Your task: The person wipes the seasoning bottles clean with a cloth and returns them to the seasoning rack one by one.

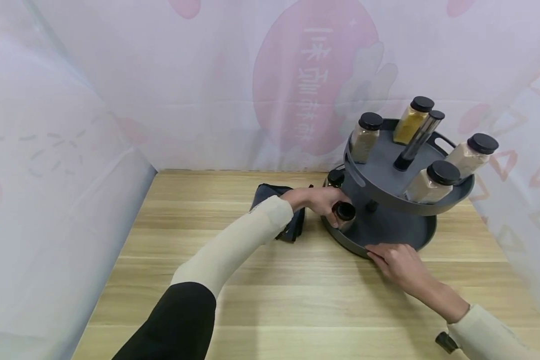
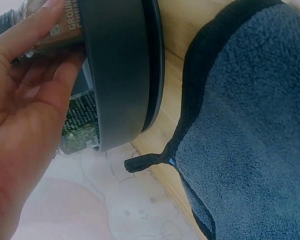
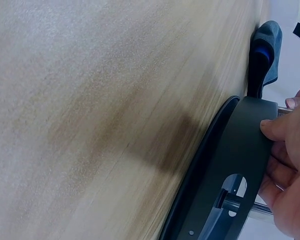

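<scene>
In the head view, a two-tier dark grey turntable rack stands at the right of the table. My left hand (image 1: 321,201) holds a black-lidded spice jar (image 1: 345,217) at the left side of its lower tray (image 1: 400,227). Seen from the left wrist, that spice jar (image 2: 69,25) has brown contents and a label starting with "GROUN", with thumb and fingers around it. My right hand (image 1: 400,265) pinches the lower tray's front rim. In the right wrist view its thumb lies against the outside of the tray wall (image 3: 245,150), and the other fingers are inside.
A jar of green herbs (image 2: 80,122) stands on the lower tray behind the held one. Several jars, including a yellow one (image 1: 407,125), stand on the upper tray (image 1: 387,182) around a central post (image 1: 418,140). A dark blue cloth (image 1: 270,192) lies left of the rack.
</scene>
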